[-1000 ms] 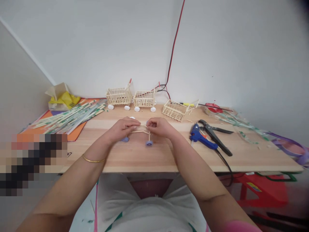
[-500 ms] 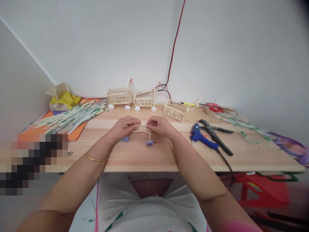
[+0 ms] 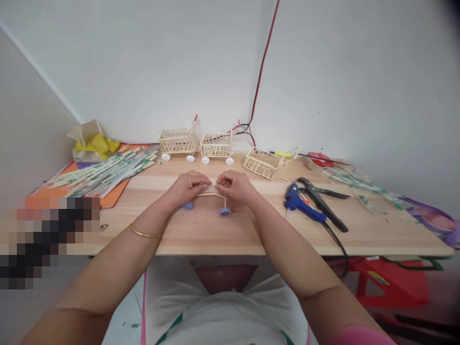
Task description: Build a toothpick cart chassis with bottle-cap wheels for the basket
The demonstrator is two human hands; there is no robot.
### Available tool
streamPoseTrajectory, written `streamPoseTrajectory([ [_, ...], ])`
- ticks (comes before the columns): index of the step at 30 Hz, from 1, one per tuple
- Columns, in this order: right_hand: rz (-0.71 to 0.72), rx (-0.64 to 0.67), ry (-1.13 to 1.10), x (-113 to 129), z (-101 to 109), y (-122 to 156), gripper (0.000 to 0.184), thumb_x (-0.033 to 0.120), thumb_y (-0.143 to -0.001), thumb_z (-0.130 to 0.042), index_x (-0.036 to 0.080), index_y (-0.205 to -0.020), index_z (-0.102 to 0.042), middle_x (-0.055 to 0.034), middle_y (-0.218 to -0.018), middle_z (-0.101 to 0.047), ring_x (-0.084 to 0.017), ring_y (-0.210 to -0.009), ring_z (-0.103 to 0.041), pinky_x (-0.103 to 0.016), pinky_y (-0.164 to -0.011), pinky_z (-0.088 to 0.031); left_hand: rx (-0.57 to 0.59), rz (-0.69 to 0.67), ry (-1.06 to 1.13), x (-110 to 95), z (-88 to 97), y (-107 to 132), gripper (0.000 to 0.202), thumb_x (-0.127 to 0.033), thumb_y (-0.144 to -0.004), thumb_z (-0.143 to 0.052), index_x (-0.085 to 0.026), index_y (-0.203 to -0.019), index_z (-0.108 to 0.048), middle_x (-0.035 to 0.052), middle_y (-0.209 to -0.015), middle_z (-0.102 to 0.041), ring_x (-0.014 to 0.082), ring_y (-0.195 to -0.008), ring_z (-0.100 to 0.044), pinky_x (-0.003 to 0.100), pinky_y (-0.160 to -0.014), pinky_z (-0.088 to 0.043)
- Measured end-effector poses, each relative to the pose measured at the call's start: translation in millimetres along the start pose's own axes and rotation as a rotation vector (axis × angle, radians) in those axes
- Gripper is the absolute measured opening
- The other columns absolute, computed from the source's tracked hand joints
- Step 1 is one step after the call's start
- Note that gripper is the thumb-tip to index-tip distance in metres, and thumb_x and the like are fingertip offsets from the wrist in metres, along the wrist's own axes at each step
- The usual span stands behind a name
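Note:
Between my hands is a small wheeled frame [image 3: 211,194] of thin wooden sticks, with purple-blue wheels [image 3: 224,211] resting on or just over the table. My left hand [image 3: 189,188] pinches its left side, fingertips closed on the sticks. Across from it, my right hand [image 3: 235,186] pinches the right side, the fingertips nearly meeting those of the left. My fingers hide much of the frame's upper part. Beyond them stand two stick shopping carts with white wheels, one on the left [image 3: 178,142] and one in the middle [image 3: 216,145].
A wheelless stick cart [image 3: 262,163] lies tilted at the back. On the right are a blue glue gun [image 3: 305,206] and black-handled pliers [image 3: 325,206]. Wrapped sticks [image 3: 108,175] are heaped at the left near a yellow packet [image 3: 95,146]. A red stool [image 3: 395,282] stands below the table's right side.
Both hands stay on the stick frame, with the fingertips slightly closer together. The whole view has shifted a little; nothing else has visibly moved.

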State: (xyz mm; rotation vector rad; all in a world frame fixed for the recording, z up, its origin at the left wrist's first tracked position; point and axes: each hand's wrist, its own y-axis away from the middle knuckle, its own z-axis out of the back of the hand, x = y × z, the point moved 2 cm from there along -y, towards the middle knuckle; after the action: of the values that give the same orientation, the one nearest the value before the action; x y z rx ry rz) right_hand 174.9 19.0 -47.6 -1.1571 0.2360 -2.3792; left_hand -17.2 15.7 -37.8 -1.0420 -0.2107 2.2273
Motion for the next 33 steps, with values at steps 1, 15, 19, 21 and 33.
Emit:
streamPoseTrajectory([
  [1, 0.003, -0.003, 0.010, 1, 0, 0, 0.004, 0.018, -0.070, -0.064, 0.016, -0.074, -0.065, 0.0003, -0.068, -0.059, -0.011, -0.063, -0.052, -0.022, -0.061, -0.041, -0.001, -0.002, 0.000, 0, 0.0, 0, 0.022, -0.031, -0.083, -0.055, -0.019, -0.089, -0.073, 0.0063, -0.091, -0.072, 0.0200, -0.090, -0.061, 0.036, -0.087, -0.047],
  [15, -0.192, 0.134, -0.278, 6, 3, 1, 0.019, 0.031, -0.069, -0.065, 0.016, -0.080, -0.059, 0.0030, -0.063, -0.056, -0.009, -0.053, -0.047, -0.021, -0.052, -0.037, 0.000, 0.017, 0.004, 4, 0.6, 1, 0.020, -0.029, -0.081, -0.058, -0.019, -0.090, -0.073, 0.0053, -0.091, -0.072, 0.0187, -0.090, -0.062, 0.033, -0.085, -0.048],
  [19, -0.171, 0.124, -0.258, 9, 4, 2, 0.017, 0.030, -0.068, -0.066, 0.017, -0.070, -0.055, 0.0050, -0.057, -0.052, -0.008, -0.051, -0.043, -0.021, -0.051, -0.035, 0.029, 0.056, -0.003, 5, -1.5, 3, 0.020, -0.030, -0.079, -0.061, -0.019, -0.092, -0.073, 0.0044, -0.088, -0.071, 0.0190, -0.088, -0.061, 0.033, -0.082, -0.048],
  [21, -0.174, 0.138, -0.258, 9, 4, 2, 0.017, 0.031, -0.068, -0.066, 0.017, -0.068, -0.056, 0.0050, -0.055, -0.051, -0.008, -0.051, -0.043, -0.021, -0.050, -0.033, 0.032, 0.081, -0.003, 5, -2.7, 3, 0.020, -0.030, -0.078, -0.062, -0.019, -0.092, -0.073, 0.0039, -0.084, -0.069, 0.0184, -0.084, -0.061, 0.032, -0.079, -0.048],
  [33, -0.161, 0.209, -0.206, 15, 9, 4, 0.018, 0.031, -0.076, -0.056, 0.015, -0.073, -0.063, 0.0036, -0.058, -0.051, -0.009, -0.054, -0.043, -0.021, -0.052, -0.032, 0.035, 0.078, 0.015, 0, -2.6, 2, 0.020, -0.027, -0.079, -0.059, -0.019, -0.090, -0.073, 0.0030, -0.080, -0.068, 0.0170, -0.079, -0.060, 0.029, -0.075, -0.048],
])
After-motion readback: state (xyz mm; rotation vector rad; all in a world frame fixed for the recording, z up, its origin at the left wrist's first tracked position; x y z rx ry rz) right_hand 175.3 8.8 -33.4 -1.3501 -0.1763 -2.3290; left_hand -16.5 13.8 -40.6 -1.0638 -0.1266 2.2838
